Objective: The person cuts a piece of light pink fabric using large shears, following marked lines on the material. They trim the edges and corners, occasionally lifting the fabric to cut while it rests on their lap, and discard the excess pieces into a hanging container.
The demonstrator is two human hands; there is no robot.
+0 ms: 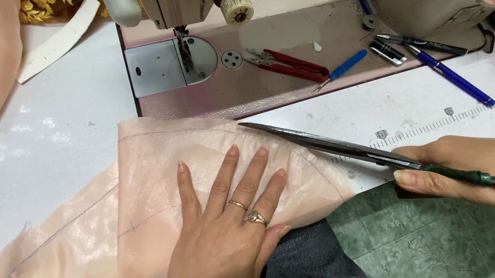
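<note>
Nearest, the left hand (pixel 227 224) lies flat, fingers spread, on the peach cloth (pixel 159 195) overhanging the table edge (pixel 391 168). At three o'clock, the right hand (pixel 474 169) grips scissors (pixel 324 143), blades along the cloth's upper-right edge. At twelve, a sewing machine (pixel 178 1).

Single head-worn view, looking steeply down and forward from close range over the surface (pixel 40 160) toward the sewing machine (pixel 178 1) at the far edge.
</note>
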